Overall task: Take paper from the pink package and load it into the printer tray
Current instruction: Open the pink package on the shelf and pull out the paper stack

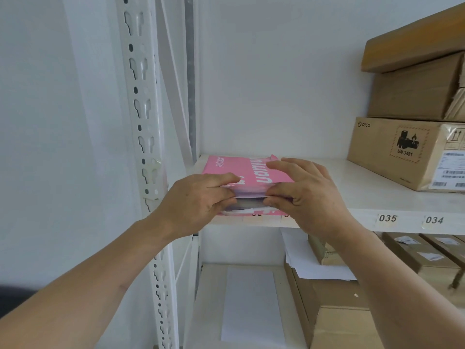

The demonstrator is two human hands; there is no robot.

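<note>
The pink package [247,170] of paper lies flat at the left end of a white shelf [352,197], its open end toward me. My left hand [196,200] pinches the top flap of the wrapper at the front left. My right hand [302,190] grips the same open end at the front right, thumb under the flap and fingers on top. Between the hands the wrapper mouth gapes and the edge of the paper stack [250,204] shows inside. No printer or tray is in view.
Brown cardboard boxes [407,152] are stacked on the shelf to the right. A white perforated rack post [146,147] stands at the left. On the shelf below lie a white sheet [251,306], loose papers [314,265] and more boxes [352,318].
</note>
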